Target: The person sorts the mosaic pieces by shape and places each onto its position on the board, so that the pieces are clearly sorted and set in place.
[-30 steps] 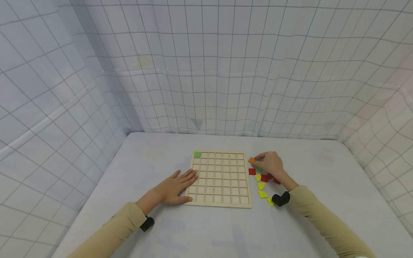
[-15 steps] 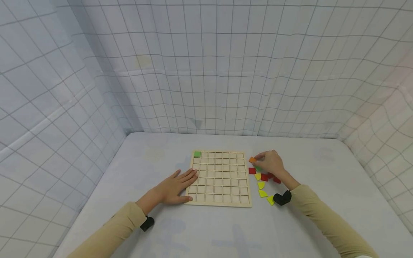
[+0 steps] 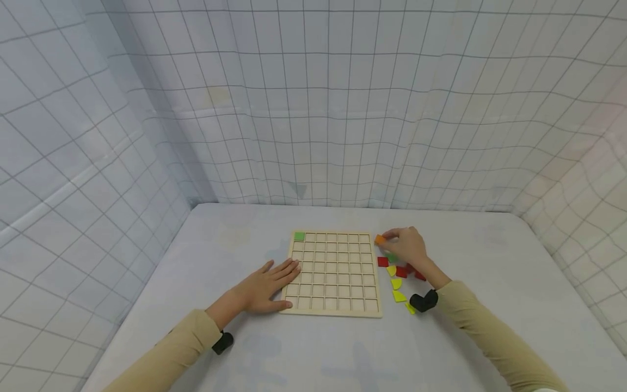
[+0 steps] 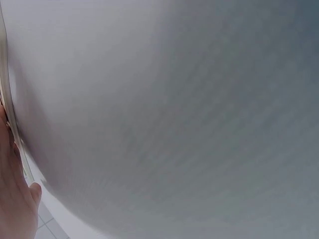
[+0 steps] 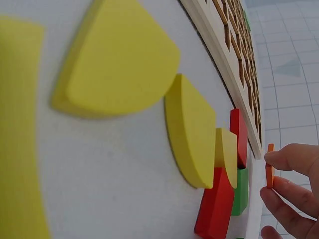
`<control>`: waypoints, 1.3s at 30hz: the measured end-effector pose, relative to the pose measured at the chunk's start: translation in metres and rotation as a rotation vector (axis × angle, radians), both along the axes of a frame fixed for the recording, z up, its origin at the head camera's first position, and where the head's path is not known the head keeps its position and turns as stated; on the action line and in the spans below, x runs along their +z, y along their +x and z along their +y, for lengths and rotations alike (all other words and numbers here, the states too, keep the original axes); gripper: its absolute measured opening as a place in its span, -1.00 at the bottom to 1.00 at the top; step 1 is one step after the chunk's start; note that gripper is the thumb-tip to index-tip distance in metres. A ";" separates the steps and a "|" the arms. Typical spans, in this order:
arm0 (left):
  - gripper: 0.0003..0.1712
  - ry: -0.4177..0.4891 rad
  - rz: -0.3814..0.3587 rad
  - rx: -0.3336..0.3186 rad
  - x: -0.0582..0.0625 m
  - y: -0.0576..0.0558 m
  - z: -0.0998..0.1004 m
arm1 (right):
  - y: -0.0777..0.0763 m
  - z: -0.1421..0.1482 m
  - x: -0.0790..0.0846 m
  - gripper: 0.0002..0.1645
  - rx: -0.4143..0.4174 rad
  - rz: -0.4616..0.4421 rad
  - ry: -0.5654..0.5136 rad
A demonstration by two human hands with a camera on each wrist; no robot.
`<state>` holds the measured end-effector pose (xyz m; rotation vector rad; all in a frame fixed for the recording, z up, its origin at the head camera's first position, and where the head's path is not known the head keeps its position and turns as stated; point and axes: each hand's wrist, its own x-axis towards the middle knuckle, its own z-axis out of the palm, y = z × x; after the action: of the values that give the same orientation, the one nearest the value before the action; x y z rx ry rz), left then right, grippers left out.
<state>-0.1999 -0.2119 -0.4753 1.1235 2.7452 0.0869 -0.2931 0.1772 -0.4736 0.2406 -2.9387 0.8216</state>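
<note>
A wooden grid board (image 3: 331, 314) lies on the table, with a green square tile (image 3: 299, 236) in its far left cell. My left hand (image 3: 266, 287) rests flat with fingers spread over the board's left edge; in the left wrist view only part of that hand (image 4: 17, 199) shows. Just off the board's far right corner, my right hand (image 3: 410, 246) pinches an orange tile (image 3: 379, 239) between thumb and fingers. The right wrist view shows the orange tile (image 5: 269, 167) edge-on, lifted off the table.
Right of the board lie loose pieces: a red tile (image 3: 383, 262), a green piece (image 3: 391, 257) partly under the right hand, more red pieces (image 3: 401, 271) and several yellow quarter-round pieces (image 3: 399, 296). White gridded curtains (image 3: 313, 109) stand behind and at both sides.
My right hand has shifted slightly left and up with the orange tile, which has come off the table toward the board. The left hand has stayed in place.
</note>
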 end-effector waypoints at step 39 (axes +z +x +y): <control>-0.05 0.011 -0.014 0.012 0.000 0.002 0.000 | -0.007 -0.079 0.013 -0.60 0.124 -0.006 -0.143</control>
<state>-0.1981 -0.2117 -0.4754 1.1058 2.7427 0.1107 -0.3003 0.0987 -0.4607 0.4135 -2.8768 1.0454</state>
